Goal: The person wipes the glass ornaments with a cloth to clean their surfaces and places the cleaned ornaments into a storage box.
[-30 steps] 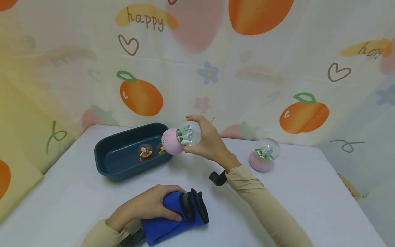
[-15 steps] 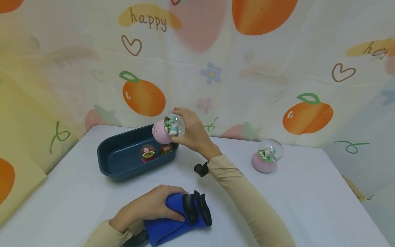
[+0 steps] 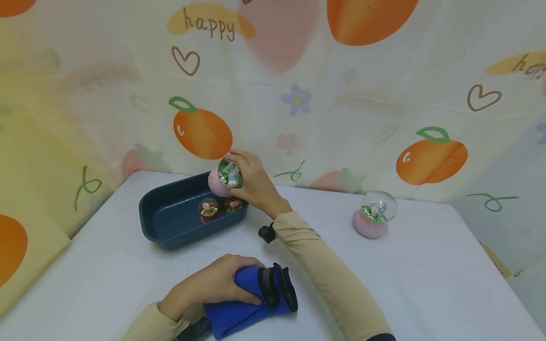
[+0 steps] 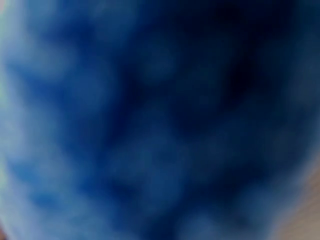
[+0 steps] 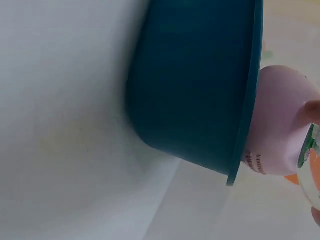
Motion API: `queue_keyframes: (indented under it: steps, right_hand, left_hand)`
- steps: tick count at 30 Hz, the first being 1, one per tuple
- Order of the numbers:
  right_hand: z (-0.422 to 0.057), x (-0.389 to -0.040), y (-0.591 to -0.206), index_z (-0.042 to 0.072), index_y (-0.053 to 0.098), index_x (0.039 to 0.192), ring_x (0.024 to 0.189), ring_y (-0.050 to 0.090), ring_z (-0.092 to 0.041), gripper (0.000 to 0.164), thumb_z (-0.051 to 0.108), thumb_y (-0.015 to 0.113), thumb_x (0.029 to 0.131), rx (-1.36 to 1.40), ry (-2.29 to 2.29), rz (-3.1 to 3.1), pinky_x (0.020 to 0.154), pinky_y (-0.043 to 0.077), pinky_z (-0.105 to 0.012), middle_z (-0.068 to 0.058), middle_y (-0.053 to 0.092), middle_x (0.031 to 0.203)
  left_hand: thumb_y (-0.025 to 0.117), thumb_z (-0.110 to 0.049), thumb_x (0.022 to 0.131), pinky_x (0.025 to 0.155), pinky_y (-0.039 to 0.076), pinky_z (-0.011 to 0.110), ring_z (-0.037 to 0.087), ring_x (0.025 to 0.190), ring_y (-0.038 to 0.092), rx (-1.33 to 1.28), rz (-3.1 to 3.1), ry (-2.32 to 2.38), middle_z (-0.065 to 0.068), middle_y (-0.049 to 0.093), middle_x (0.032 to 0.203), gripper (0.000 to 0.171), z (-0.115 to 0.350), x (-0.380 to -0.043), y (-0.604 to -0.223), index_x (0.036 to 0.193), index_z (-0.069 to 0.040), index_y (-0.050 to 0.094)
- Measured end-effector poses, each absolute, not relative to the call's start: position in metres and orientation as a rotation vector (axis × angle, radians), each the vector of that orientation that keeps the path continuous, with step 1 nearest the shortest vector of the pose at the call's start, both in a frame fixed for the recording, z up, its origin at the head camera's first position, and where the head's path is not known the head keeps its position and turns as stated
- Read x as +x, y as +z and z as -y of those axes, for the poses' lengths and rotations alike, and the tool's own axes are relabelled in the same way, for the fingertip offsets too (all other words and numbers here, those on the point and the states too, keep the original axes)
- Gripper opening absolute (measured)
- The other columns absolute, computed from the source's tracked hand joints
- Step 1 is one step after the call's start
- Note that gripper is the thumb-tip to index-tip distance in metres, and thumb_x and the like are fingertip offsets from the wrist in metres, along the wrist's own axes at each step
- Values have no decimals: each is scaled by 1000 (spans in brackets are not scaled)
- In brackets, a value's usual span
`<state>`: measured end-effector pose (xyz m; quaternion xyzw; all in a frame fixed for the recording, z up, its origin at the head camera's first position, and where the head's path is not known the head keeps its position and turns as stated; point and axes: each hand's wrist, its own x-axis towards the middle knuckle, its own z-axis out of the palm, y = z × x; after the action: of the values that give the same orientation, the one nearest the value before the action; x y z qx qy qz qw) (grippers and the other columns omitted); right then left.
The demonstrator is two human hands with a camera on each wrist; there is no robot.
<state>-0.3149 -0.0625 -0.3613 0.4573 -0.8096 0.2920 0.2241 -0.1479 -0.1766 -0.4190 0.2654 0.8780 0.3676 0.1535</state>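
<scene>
My right hand [image 3: 256, 184] grips a snow globe [image 3: 220, 183] by its clear dome, tilted so the pink base points left. In the right wrist view that pink base [image 5: 282, 122] overlaps the rim of the dark teal tray [image 5: 195, 90]; whether they touch I cannot tell. Inside the tray [image 3: 170, 227] are two small red snow globes, one [image 3: 209, 209] fully seen and one [image 3: 233, 204] at the right end. My left hand [image 3: 222, 284] holds a folded blue cloth [image 3: 230, 317] with black edging, near the front of the table. Blurred blue cloth [image 4: 150, 125] fills the left wrist view.
A second pink-based snow globe [image 3: 370, 223] stands on the right side of the white table [image 3: 426, 284]. Behind the table hangs a fruit-printed curtain [image 3: 332, 118].
My right hand has carried the snow globe leftward, from beside the tray's right end to over its far right corner. The left hand stays on the blue cloth.
</scene>
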Motion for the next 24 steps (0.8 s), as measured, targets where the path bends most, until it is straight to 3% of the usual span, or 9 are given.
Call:
queue_keyframes:
  steps: [5, 14, 24]
  right_hand:
    - [71, -319, -360, 5, 56, 135, 128, 46, -27, 67, 3, 80, 74, 1302, 792, 2208, 106, 45, -34, -17, 47, 138]
    - [85, -320, -357, 5, 54, 133, 136, 43, -26, 62, 3, 79, 77, 1370, 680, 2310, 118, 33, -32, -12, 50, 143]
    - [89, -320, -363, 8, 50, 144, 139, 43, -25, 72, 10, 82, 80, 1380, 565, 2433, 117, 34, -34, -10, 48, 151]
  left_hand:
    - [84, -48, 73, 85, 49, 28, 4, 99, 63, 764, -2533, 1043, -15, 71, 108, 53, 177, -148, -418, 119, -27, 67]
    - [85, -49, 73, 84, 49, 27, 2, 98, 62, 772, -2535, 1060, -17, 70, 107, 53, 176, -148, -421, 119, -28, 68]
    - [85, -48, 73, 84, 49, 26, 2, 97, 63, 740, -2517, 1062, -16, 70, 107, 53, 176, -150, -422, 119, -28, 68]
